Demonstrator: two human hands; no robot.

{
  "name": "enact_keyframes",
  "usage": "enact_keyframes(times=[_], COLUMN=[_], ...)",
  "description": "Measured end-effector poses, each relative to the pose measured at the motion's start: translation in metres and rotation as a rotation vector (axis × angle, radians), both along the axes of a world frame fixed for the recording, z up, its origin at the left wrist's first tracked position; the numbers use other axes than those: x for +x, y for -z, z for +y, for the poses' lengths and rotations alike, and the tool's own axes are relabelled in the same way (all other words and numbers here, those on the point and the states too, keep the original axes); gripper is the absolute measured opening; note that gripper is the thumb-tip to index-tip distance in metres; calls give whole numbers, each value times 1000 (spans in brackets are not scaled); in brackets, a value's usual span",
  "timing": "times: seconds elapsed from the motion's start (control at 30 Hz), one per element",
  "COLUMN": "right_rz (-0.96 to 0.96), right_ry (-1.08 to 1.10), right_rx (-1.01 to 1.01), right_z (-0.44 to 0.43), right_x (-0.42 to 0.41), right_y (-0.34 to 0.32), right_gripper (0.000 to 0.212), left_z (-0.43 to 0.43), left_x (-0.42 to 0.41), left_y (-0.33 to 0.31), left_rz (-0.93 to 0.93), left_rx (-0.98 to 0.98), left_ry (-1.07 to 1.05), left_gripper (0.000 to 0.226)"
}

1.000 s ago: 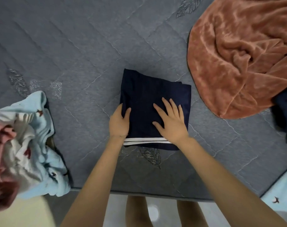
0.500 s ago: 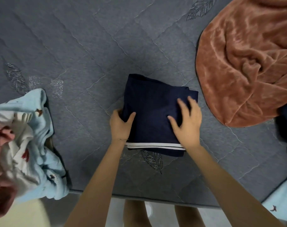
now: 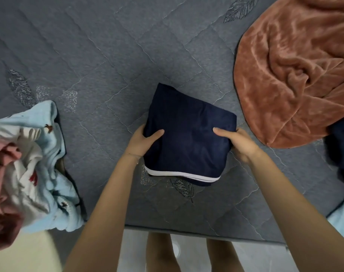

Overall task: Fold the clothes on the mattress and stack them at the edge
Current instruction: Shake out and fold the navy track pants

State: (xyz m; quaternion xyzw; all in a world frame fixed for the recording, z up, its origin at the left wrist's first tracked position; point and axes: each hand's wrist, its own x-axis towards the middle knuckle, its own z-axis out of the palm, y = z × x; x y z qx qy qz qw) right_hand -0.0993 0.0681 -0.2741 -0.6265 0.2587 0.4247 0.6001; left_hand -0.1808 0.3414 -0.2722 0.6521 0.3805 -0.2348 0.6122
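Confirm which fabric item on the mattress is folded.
The navy garment with white trim, gripped by left hand and right hand; the rust fleece and light-blue pile lie crumpled.

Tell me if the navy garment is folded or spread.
Folded: the navy garment is a compact rectangle, its white-trimmed hems stacked in layers.

Reached forward with both bare forearms, elbows wide. Gripped the left edge of the folded navy garment [image 3: 188, 138] with the left hand [image 3: 142, 142], thumb laid on top. Clasped the right edge likewise with the right hand [image 3: 240, 144], thumb pointing inward.
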Motion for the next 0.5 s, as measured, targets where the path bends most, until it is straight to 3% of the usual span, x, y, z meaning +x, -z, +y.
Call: enact_keyframes(times=[0.07, 0.17, 0.27, 0.37, 0.43, 0.5], right_rz=[129, 278, 345, 125, -136, -338], right_ry=[-148, -353, -433, -327, -209, -202], right_rx=[106, 219, 206, -44, -251, -354], right_z=[-9, -16, -16, -10, -4, 3], right_x=[-6, -17, -29, -34, -35, -31], right_y=[-3, -4, -1, 5, 5, 6], right_gripper=[61, 63, 67, 72, 79, 89], left_z=[14, 33, 33, 13, 0, -4], left_x=[4, 21, 45, 53, 44, 25], left_y=[-8, -20, -22, -18, -15, -11], left_rz=[-5, -48, -84, -172, -247, -259], left_rx=[4, 89, 325, 764, 951, 1020], left_ry=[121, 343, 641, 798, 686, 463], left_gripper=[60, 60, 64, 61, 62, 68])
